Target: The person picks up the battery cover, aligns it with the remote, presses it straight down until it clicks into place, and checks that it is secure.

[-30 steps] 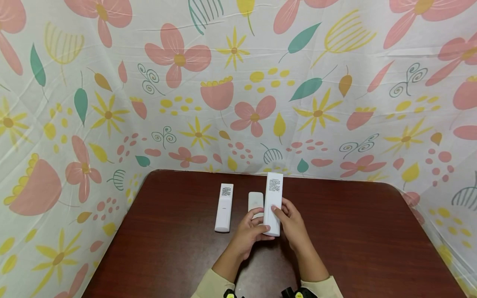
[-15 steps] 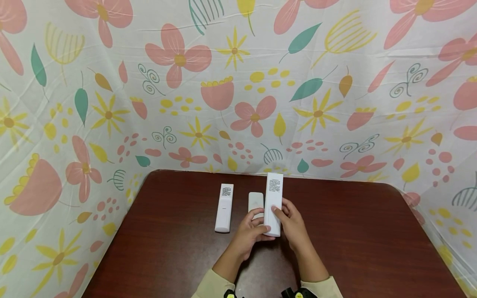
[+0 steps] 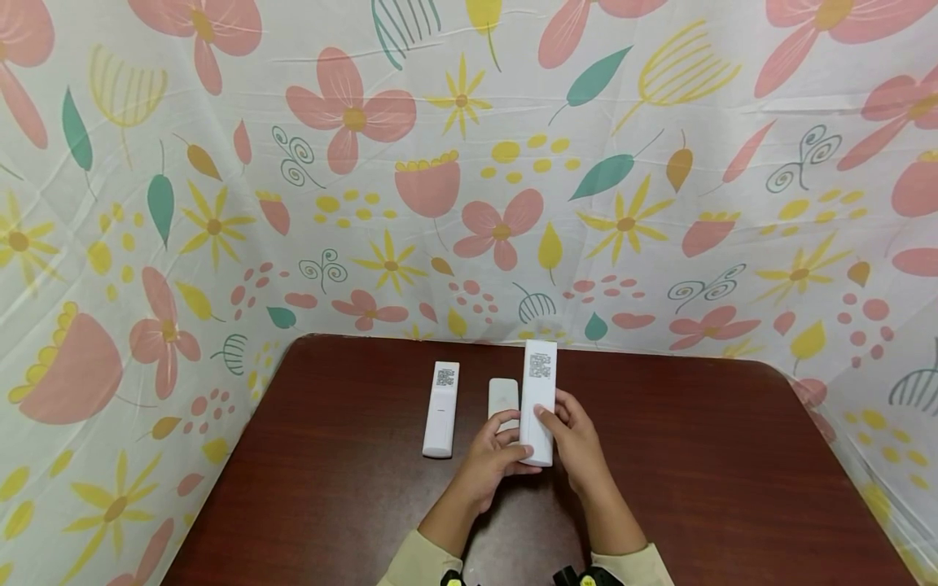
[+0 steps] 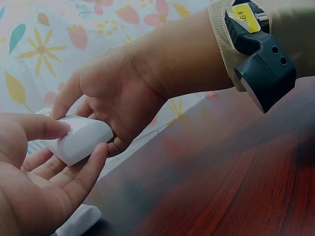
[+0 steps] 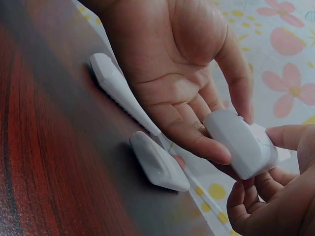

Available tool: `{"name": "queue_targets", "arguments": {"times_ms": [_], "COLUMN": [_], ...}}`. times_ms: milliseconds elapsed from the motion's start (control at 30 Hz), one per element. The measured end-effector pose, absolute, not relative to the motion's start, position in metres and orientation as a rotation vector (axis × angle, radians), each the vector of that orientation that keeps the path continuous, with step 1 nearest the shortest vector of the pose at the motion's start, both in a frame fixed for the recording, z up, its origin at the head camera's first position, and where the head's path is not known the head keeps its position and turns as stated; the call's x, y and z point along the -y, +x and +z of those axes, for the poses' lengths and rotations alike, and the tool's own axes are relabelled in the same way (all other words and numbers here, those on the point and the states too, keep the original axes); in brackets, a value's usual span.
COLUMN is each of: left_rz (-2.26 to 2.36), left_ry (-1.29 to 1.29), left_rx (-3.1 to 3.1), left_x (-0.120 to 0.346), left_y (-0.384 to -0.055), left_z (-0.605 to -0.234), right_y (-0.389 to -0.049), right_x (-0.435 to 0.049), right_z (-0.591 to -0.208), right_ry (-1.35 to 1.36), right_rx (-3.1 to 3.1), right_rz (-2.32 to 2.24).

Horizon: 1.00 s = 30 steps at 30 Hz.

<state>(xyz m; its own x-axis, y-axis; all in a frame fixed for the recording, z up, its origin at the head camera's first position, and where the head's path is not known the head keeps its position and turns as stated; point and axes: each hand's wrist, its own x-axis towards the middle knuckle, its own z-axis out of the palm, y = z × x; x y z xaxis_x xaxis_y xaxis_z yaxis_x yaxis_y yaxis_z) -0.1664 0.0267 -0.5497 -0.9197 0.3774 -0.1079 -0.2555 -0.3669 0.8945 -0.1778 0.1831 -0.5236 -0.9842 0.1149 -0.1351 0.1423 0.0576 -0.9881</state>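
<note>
Both hands hold one long white remote control (image 3: 538,382), its back with a QR-code label facing up. My left hand (image 3: 485,462) grips the near end, thumb on top and fingers beneath. Farther up, my right hand (image 3: 580,446) holds the right edge with its thumb pressed on the back. The left wrist view shows the near end of this remote (image 4: 81,140) between both hands. A shorter white remote (image 3: 502,397) lies on the table just left of the held one, partly covered by the left fingers. Another long white remote (image 3: 440,415) with a QR-code label lies further left.
The dark reddish-brown table (image 3: 696,472) has rounded far corners. Behind it and at both sides hangs a white cloth (image 3: 440,236) printed with flowers and leaves. In the right wrist view the two lying remotes rest close together on the tabletop.
</note>
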Motion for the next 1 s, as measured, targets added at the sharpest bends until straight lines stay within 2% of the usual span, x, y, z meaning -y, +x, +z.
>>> {"name": "queue_targets", "arguments": {"times_ms": [1000], "left_rz": [2.296], "left_ry": [0.18], "left_rx": [-1.541], "left_x": [-0.0282], "left_y": [-0.1641], "left_z": [-0.5456], "right_y": [-0.1755], "right_x": [-0.1886], "right_z": [-0.517], "right_ry": [0.231], "right_rx": [-2.286], "right_rz": [-2.063]}}
